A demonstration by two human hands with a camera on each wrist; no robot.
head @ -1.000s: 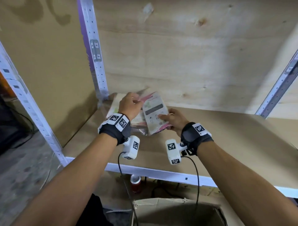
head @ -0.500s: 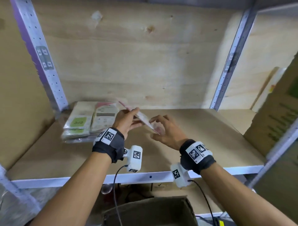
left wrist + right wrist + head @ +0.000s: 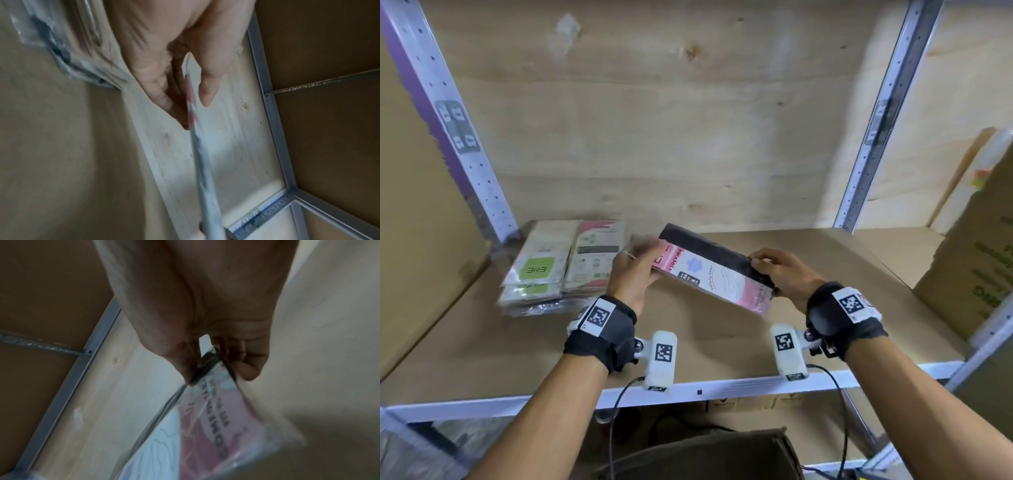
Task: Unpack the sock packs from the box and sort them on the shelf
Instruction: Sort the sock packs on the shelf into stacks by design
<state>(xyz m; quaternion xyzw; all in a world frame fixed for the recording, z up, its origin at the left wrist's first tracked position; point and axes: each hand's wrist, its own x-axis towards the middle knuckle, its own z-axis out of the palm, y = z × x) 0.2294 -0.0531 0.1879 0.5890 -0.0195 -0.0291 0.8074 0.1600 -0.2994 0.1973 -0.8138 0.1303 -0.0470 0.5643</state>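
Pink stocking pack (image 3: 714, 274) hangs above the shelf board (image 3: 709, 346), pinched at each end by the left hand (image 3: 631, 274) and right hand (image 3: 782, 275); lower it flat beside the stacked packs (image 3: 561, 263).

Glossy clear plastic wrap over the pink printed sock pack (image 3: 714, 274), dark matt cloth inside; same shiny film on the stacked packs (image 3: 558, 267). Matt brown board on the shelf (image 3: 482, 342), pale knotty plywood back panel (image 3: 654, 120), painted perforated metal uprights (image 3: 873, 120).

Brown shelf (image 3: 722, 346), sock packs (image 3: 558, 263) stacked back-left
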